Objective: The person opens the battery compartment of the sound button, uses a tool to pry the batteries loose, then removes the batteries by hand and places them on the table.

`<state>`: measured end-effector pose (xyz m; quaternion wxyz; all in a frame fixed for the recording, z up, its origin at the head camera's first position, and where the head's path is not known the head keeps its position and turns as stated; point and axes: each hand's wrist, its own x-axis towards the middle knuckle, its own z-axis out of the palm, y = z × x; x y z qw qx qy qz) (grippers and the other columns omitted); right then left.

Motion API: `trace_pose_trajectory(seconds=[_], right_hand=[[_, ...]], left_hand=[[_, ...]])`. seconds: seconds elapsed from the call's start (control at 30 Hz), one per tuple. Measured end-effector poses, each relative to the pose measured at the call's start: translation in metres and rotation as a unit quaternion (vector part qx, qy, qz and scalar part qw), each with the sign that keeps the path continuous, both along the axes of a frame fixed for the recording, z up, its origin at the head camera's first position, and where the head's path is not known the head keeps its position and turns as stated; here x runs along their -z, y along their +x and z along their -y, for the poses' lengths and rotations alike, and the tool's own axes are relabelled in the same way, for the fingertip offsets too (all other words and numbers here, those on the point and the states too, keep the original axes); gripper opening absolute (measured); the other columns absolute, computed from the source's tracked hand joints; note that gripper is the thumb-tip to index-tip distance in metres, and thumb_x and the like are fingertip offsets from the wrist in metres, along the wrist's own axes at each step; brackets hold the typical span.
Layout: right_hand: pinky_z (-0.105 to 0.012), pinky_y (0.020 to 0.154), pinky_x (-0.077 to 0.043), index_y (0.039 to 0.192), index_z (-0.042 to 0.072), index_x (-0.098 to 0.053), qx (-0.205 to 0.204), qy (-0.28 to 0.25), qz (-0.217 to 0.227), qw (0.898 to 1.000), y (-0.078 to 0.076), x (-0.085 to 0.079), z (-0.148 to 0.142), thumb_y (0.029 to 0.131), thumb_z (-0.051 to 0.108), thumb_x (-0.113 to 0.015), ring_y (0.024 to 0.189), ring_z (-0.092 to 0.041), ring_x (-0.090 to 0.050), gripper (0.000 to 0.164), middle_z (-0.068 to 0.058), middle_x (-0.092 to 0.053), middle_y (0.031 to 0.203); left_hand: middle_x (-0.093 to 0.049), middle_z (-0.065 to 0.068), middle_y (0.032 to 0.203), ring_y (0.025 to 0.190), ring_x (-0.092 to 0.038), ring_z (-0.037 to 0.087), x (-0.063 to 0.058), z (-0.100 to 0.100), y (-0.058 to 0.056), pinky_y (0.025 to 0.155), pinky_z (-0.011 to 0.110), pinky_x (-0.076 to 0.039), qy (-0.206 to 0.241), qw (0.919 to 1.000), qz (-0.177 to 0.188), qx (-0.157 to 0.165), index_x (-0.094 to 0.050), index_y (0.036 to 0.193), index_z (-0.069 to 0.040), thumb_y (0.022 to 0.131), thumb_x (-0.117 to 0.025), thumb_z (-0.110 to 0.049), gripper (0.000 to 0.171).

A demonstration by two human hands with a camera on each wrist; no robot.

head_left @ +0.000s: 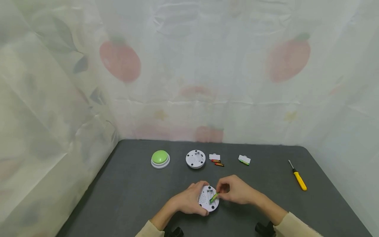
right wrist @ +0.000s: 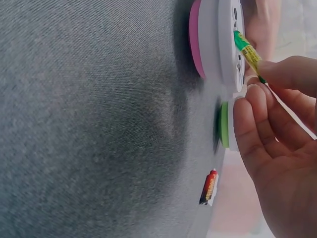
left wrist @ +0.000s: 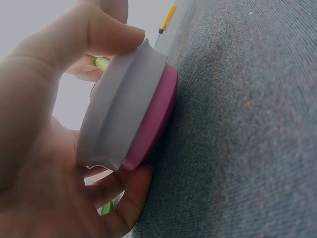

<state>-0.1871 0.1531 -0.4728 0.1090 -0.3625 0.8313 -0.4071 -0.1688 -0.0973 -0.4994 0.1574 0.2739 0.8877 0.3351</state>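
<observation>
In the head view my left hand [head_left: 190, 199] grips a round white push button [head_left: 204, 197] by its sides, underside up with the battery slot showing. Its pink dome [left wrist: 156, 119] faces down toward the table in the left wrist view. My right hand [head_left: 237, 191] pinches a green-and-yellow battery [right wrist: 248, 52] between thumb and fingertips. One end of that battery is at the slot, and the battery is tilted, with its other end raised. Whether a second battery lies in the slot is too small to tell.
Behind the hands, a green-domed button [head_left: 160, 157] stands upright beside an upturned white button [head_left: 195, 159]. Farther right lie a white cover [head_left: 214, 156], two red-and-black batteries [head_left: 219, 164], another cover [head_left: 244, 158] with a green battery [head_left: 244, 163], and a yellow-handled screwdriver [head_left: 299, 180].
</observation>
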Motion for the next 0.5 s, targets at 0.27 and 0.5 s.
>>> trace_pose_trajectory(seconds=[0.27, 0.5], right_hand=[[-0.027, 0.068, -0.053, 0.091, 0.017, -0.072, 0.036, -0.034, 0.018, 0.999, -0.005, 0.005, -0.012, 0.088, 0.011, -0.079, 0.073, -0.008, -0.063, 0.010, 0.008, -0.068, 0.084], [-0.028, 0.069, -0.054, 0.091, 0.015, -0.072, 0.077, -0.055, 0.012, 0.995, -0.016, 0.011, -0.028, 0.088, 0.011, -0.079, 0.076, -0.009, -0.064, 0.008, 0.004, -0.068, 0.087]], left_hand=[[-0.052, -0.013, 0.112, 0.103, -0.046, 0.008, -0.001, 0.000, 0.001, 0.084, 0.026, -0.042, 0.006, 1.0000, -0.003, -0.002, -0.046, 0.138, -0.021, 0.064, -0.088, -0.036, 0.087], [-0.052, -0.013, 0.109, 0.100, -0.046, 0.007, 0.000, 0.000, 0.002, 0.081, 0.025, -0.042, 0.006, 0.9999, -0.011, -0.008, -0.046, 0.137, -0.023, 0.063, -0.088, -0.036, 0.086]])
